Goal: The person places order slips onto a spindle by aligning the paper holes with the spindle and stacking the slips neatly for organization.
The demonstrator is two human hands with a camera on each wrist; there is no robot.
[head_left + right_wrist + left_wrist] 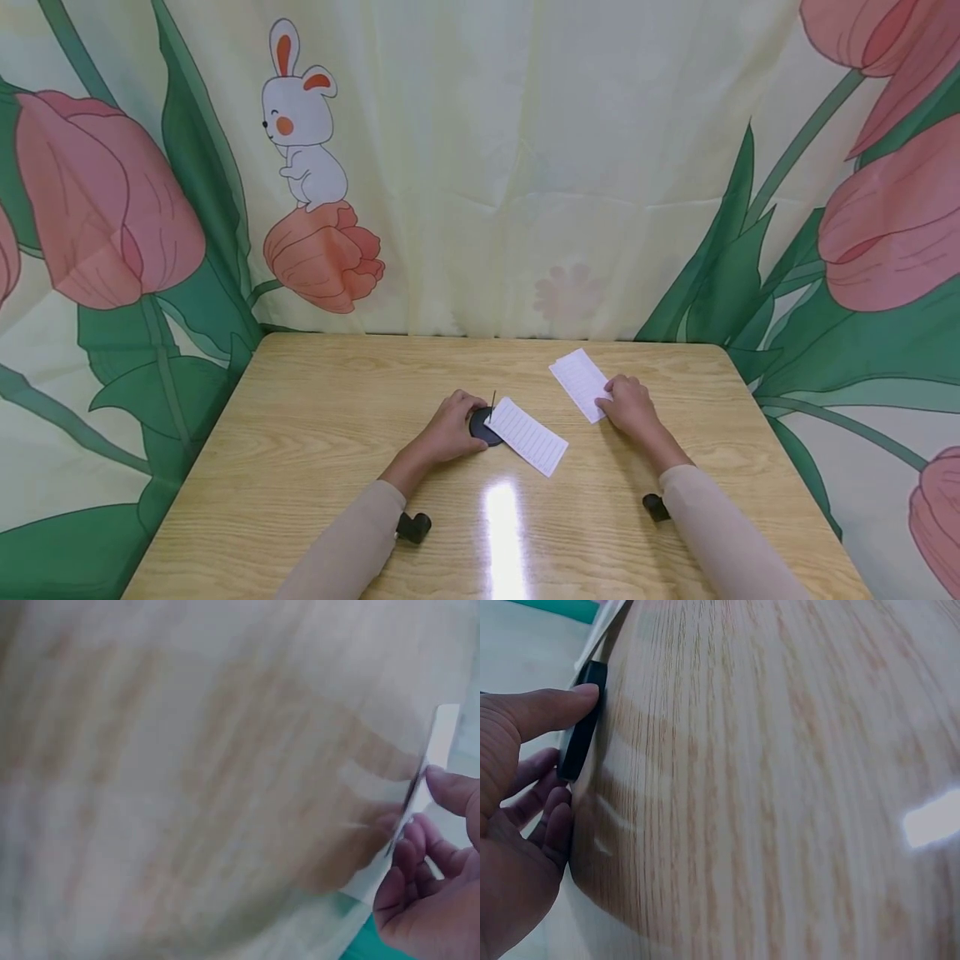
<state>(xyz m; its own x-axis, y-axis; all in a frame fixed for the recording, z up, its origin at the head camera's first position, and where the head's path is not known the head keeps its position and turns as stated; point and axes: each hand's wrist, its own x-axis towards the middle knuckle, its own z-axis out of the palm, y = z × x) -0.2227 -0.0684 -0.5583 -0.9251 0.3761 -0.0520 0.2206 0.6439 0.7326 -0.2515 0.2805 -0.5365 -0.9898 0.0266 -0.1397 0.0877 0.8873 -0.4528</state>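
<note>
A receipt spike with a round black base (pixel 477 427) and a thin upright pin (pixel 492 403) stands left of the table's middle. My left hand (pixel 450 429) grips the base by its edge, with the thumb on the near side in the left wrist view. A lined paper slip (pixel 529 438) lies slantwise, its upper left corner at the pin; whether the pin pierces it is too small to tell. To the right, my right hand (pixel 633 408) pinches the lower right edge of another lined paper slip (pixel 579 383), which looks like more than one sheet.
The wooden table (pixel 337 400) reaches back to a curtain (pixel 465 167) printed with tulips and a rabbit. A bright light reflection (pixel 504 533) lies on the near tabletop. Small black devices (pixel 414 527) sit at both wrists.
</note>
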